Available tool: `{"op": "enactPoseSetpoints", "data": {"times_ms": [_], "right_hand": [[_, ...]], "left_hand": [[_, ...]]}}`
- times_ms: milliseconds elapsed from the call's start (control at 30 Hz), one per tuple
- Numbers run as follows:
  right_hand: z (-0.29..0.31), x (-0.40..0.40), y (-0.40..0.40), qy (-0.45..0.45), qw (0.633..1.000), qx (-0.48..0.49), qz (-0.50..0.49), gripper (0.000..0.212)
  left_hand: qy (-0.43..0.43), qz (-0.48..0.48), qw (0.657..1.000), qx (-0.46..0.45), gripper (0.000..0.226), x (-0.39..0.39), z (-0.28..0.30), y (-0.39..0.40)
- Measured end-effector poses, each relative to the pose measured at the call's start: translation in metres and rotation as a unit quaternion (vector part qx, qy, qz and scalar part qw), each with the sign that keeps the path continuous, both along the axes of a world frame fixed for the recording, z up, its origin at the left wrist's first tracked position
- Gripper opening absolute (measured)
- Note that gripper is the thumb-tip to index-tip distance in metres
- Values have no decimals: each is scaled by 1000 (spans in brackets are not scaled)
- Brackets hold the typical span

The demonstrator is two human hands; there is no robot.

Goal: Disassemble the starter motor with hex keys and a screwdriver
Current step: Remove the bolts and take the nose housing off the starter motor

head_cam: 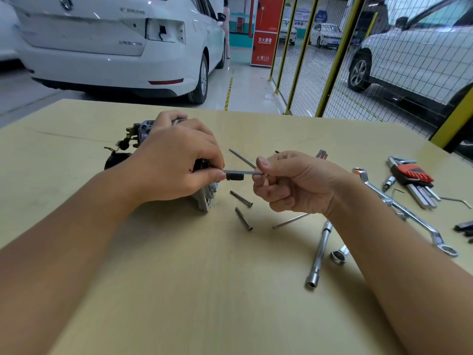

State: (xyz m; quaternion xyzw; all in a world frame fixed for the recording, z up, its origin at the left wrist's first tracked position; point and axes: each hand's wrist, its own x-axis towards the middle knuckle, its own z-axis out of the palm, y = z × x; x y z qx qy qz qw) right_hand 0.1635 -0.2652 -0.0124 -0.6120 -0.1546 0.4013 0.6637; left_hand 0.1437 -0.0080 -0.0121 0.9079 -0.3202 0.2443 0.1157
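Partly stripped: three long bolts (pixel 241 198) out on worktop (pixel 179 265). Left hand (pixel 176 162) grip steadies starter motor (pixel 204 198); right hand (pixel 289 183) grip pinches hex key (pixel 247 172). Housing unsplit.

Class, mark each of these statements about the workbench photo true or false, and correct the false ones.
1. The left hand rests on the starter motor. True.
2. The right hand is empty. False: it pinches a thin metal rod.
3. The hex key set lies on the table's left side. False: it lies on the right.
4. Loose long bolts lie on the table. True.
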Motion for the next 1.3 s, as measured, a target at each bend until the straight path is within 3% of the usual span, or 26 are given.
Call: {"op": "enactPoseSetpoints", "data": {"times_ms": [167, 433, 500, 633, 700, 767, 833, 933, 1067, 1300], "right_hand": [[0, 0, -1, -135, 990, -46, -18, 17], [1, 0, -1, -346, 926, -145, -43, 20], [-1, 1, 2, -432, 876, -203, -66, 23], [-3, 1, 10, -655, 698, -269, -107, 29], [-4, 2, 12, -699, 658, -259, -106, 28], [-4, 1, 12, -658, 699, -256, -118, 26], [-2, -2, 9, -550, 792, -239, -116, 26], [0, -5, 11, -349, 903, -221, -114, 55], [2, -3, 13, -196, 935, -259, -145, 59], [-1, 2, 7, -94, 973, -172, -125, 46]], "left_hand": [[5, 4, 1000, 1, 14, 1, -1, 2], [8, 11, 1000, -2, 14, 1, -1, 2], [11, 12, 1000, -6, 14, 1, -1, 2], [24, 8, 1000, -7, 16, 2, -1, 2], [18, 7, 1000, 4, 19, 1, -1, 3], [15, 9, 1000, 6, 20, 2, -1, 3], [14, 11, 1000, 3, 20, 2, -1, 3], [14, 10, 1000, 4, 19, 1, -2, 2], [11, 8, 1000, 5, 18, 1, -2, 2], [1, 2, 1000, -7, 17, 3, -3, 3]]}}
